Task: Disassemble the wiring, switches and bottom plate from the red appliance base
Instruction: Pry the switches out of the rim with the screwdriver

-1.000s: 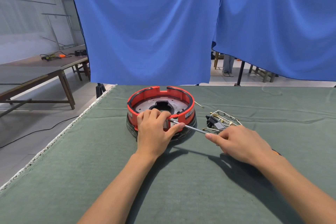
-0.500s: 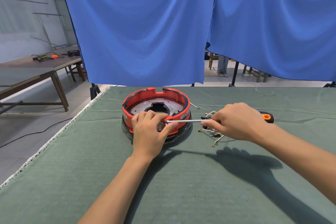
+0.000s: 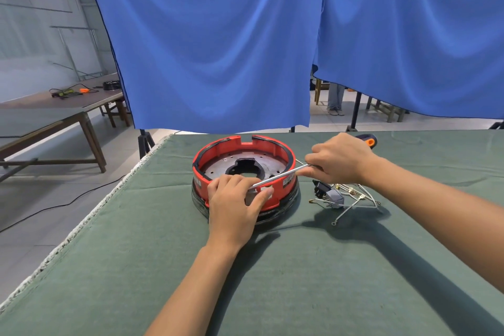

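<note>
The red appliance base (image 3: 283, 150) stands on the green table cloth (image 3: 300, 267), a round ring with a grey metal bottom plate (image 3: 218, 169) inside. My left hand (image 3: 236, 207) holds the ring's near wall, thumb and fingers around a small grey part there. My right hand (image 3: 341, 161) grips a screwdriver (image 3: 281, 175) with an orange-and-black handle; its thin shaft slants down left to the near wall by my left fingers. A loose bundle of wiring and switches (image 3: 336, 198) lies on the cloth to the right of the base.
Blue curtains (image 3: 218, 35) hang just behind the table's far edge. A wooden table (image 3: 54, 117) with tools stands off to the left, across the floor. The cloth's left edge (image 3: 90, 221) runs diagonally beside a cable on the floor.
My right hand has lifted the screwdriver from low at the right to above the base's right rim, so the shaft now slants down to the near wall. My left hand stays on the base.
</note>
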Demonstrator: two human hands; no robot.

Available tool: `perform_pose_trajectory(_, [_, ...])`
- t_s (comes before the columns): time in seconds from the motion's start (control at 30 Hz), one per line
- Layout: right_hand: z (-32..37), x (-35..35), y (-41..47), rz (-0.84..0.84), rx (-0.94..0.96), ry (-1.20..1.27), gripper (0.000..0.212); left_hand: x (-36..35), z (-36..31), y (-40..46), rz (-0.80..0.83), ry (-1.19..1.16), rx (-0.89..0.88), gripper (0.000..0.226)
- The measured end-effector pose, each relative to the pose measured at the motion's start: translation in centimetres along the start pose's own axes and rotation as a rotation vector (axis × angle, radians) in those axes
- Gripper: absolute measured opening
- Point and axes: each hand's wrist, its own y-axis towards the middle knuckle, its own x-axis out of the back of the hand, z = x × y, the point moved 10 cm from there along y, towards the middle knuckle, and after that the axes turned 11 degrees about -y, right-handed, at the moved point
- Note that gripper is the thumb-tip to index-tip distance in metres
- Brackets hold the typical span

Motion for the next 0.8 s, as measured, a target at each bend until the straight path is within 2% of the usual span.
perform_pose_trajectory(0.27, [0.7,1.1,-4.5,0.01,-0.144,0.002,0.087,0.3,0.3,0.0,-0.017,0.075,-0.025,0.047])
perform_pose_trajectory(0.33, [0.8,1.4,-5.2,0.038,-0.177,-0.007,0.09,0.7,0.9,-0.2,-0.054,0.11,0.024,0.051])
perform_pose_trajectory(0.5, [0.3,3.8,-3.7,0.085,-0.134,-0.05,0.087,1.0,1.8,-0.5,-0.047,0.075,0.148,0.059])
perform_pose_trajectory(0.6, [-0.1,5.2,-2.1,0.11,-0.094,-0.064,0.091,1.0,2.0,-0.5,-0.03,0.05,0.185,0.053])
perform_pose_trajectory(0.7, [-1.0,6.7,-0.5,0.111,-0.077,-0.106,0.079,1.1,2.1,-0.5,-0.046,0.013,0.203,0.045])
perform_pose_trajectory(0.8, [-1.4,7.8,0.8,0.097,-0.056,-0.186,0.069,1.2,2.2,-0.4,-0.068,-0.047,0.234,0.049])
